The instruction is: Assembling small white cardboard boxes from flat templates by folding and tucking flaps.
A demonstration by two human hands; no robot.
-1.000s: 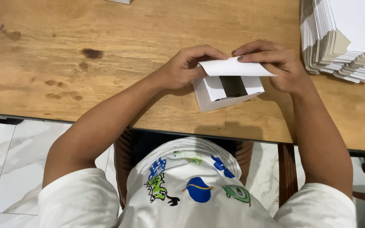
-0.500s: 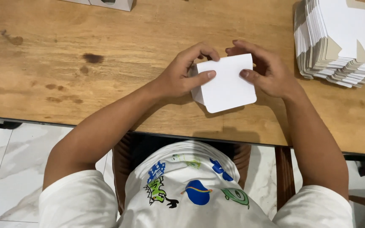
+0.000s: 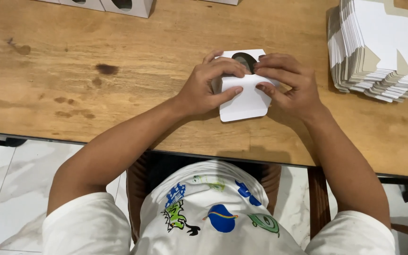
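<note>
A small white cardboard box with an oval cut-out window lies on the wooden table, one flap sticking out toward me. My left hand grips its left side, thumb pressed on the flap. My right hand holds the right side, fingertips pressing the top edge near the oval window. Both hands touch the box, and their fingers hide parts of it.
A tall stack of flat white box blanks sits at the table's right. Folded white boxes with oval windows stand along the far edge. A wooden chair is under me, over a white tiled floor.
The box, open one second ago, was shut and then turned over. Its windowed face now shows and a flap points toward me. Both hands stayed on it.
</note>
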